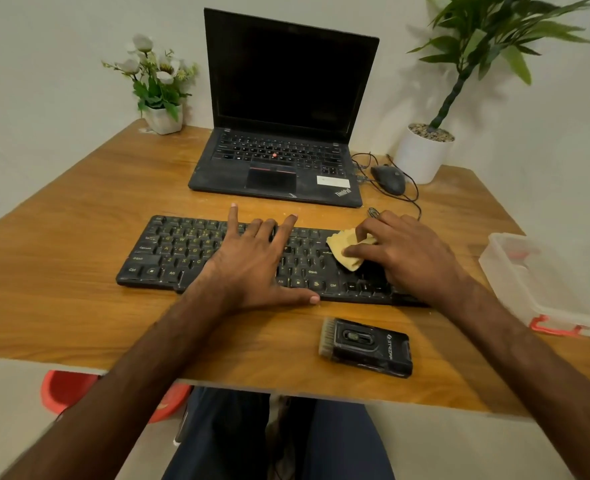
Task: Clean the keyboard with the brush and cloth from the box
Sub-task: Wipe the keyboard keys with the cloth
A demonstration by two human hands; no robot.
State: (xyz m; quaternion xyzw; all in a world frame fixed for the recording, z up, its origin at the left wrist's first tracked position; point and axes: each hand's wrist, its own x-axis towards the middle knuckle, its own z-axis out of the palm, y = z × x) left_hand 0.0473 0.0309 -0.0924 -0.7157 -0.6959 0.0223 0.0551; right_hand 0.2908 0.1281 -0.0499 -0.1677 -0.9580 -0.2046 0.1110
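The black keyboard (pixel 168 251) lay across the middle of the wooden bench (pixel 78 306). The left hand (pixel 252 261) rested flat on its centre keys, fingers straight and spread. The right hand (pixel 414 254) gripped a yellow cloth (pixel 342 247) between thumb and fingers, pressing it on the keys at the keyboard's right end. The brush (pixel 366 346) lay on the bench just in front of the keyboard, bristles pointing left. The clear plastic box (pixel 529 271) sat at the right edge. Behind stood an open laptop (pixel 286 98) and a mouse (pixel 388 178).
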